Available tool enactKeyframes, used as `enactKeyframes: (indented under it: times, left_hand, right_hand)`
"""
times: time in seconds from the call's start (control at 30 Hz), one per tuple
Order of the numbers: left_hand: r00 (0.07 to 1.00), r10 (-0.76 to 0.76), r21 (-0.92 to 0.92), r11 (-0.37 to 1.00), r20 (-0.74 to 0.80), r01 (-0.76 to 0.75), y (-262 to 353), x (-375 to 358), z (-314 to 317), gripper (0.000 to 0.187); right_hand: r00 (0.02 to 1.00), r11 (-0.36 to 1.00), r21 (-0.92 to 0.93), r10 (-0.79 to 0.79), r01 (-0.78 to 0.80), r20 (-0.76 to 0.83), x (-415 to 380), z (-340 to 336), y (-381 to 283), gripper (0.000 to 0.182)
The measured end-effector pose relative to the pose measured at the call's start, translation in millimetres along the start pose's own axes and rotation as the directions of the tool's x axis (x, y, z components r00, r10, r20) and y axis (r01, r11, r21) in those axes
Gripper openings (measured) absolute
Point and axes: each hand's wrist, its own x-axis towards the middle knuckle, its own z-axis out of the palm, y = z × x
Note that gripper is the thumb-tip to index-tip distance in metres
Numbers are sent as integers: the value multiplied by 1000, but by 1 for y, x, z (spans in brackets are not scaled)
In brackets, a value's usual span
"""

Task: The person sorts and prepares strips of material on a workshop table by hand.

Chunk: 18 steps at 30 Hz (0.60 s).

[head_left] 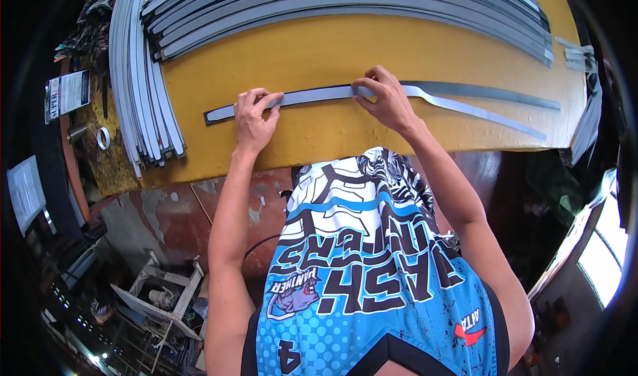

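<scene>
On the yellow tabletop a light grey strip (pixel 319 95) lies along a darker strip (pixel 492 94). Toward the right the two part, and the light strip's loose end bends nearer the table's front edge. My left hand (pixel 255 113) presses on the strips near their left end, its thumb and fingers bent around the light strip's edges. Farther right, my right hand (pixel 384 97) pinches the light strip just left of where it separates from the dark one.
Long strips (pixel 345 18) are stacked across the back of the yellow table (pixel 299 143), with another bundle (pixel 136 77) at the left. A tape roll (pixel 103 138) and a printed packet (pixel 68 97) lie at far left. Grey scraps (pixel 579 57) hang at the right edge.
</scene>
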Motion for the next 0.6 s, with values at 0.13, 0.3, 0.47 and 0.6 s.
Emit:
enactKeyframes:
  times: [0.13,0.3,0.47,0.6]
  left_hand:
    - [1000,4,1,1000,0,-4,0,0,0,20]
    - [1000,0,-6,1000,-2,0,2,0,-2,21]
    - [1000,-11,-6,1000,2,11,5,1,-2,21]
    - [1000,-10,-1,1000,-3,10,3,0,-1,21]
  right_hand:
    - [1000,1000,19,9,-10,27,2,-9,-5,22]
    - [997,1000,16,-27,26,75,6,-14,-4,19]
    - [997,999,-29,-43,45,60,5,-7,3,14]
    - [998,999,-33,-31,33,57,4,-5,4,14]
